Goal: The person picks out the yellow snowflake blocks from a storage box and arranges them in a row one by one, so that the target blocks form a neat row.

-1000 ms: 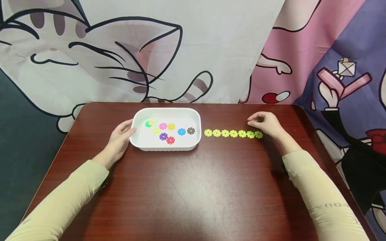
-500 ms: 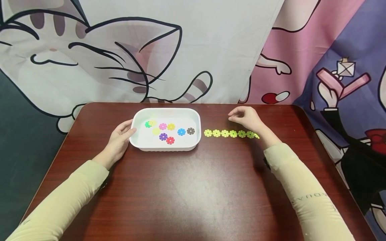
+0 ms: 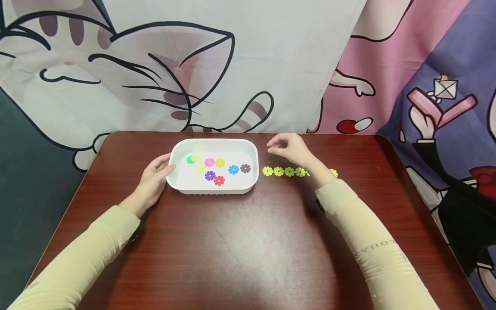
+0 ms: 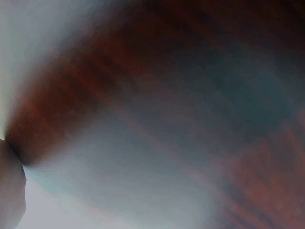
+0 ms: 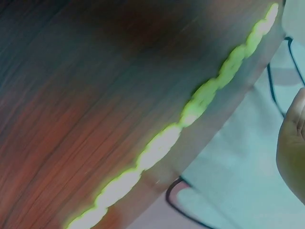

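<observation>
My left hand [image 3: 153, 181] grips the left end of a white tray [image 3: 212, 190], its thumb over the rim. Several flower-shaped plastic discs lie inside, among them a pink disc [image 3: 209, 162], a purple disc [image 3: 210, 175], a red disc [image 3: 219, 181], a blue disc [image 3: 233, 169] and a dark grey-brown disc [image 3: 245, 168]. To the tray's right runs a row of yellow-green flower discs [image 3: 289, 172], partly hidden by my right forearm. Above the row's left part hovers my right hand [image 3: 291, 148], fingers loosely bent, with nothing visible between them. The left wrist view is mostly blurred.
Everything stands on a dark red-brown wooden table [image 3: 240, 249], whose back edge lies close behind the tray. Behind it hangs a white cloth [image 3: 294, 56] with a cartoon cat; a pink and purple printed cloth [image 3: 387, 86] hangs at the right.
My right hand has moved left, from above the row's right end to near the tray's right side. My left hand, the tray and the discs have stayed put.
</observation>
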A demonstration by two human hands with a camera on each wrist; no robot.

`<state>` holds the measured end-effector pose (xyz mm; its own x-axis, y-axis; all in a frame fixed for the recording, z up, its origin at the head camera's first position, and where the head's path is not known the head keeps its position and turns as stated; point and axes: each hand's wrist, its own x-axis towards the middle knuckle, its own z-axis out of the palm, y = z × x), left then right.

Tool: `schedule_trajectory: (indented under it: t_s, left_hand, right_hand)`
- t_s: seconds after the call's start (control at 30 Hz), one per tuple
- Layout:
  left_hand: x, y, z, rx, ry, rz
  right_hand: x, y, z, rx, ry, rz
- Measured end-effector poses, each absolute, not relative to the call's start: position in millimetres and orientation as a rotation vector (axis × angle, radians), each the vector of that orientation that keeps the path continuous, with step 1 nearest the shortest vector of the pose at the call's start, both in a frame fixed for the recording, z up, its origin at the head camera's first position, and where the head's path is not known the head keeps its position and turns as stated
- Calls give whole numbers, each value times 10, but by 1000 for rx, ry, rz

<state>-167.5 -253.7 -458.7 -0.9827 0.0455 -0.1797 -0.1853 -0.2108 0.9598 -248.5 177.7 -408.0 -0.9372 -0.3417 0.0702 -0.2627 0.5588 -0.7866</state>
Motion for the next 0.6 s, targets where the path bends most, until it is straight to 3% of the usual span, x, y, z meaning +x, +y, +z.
schedule_trajectory:
  t_s: [0.6]
  left_hand:
    - [-1683, -2543, -4597, -166, 1875, 2327]
  right_hand:
    - [-2403, 1199, -4031, -616, 2552, -1466]
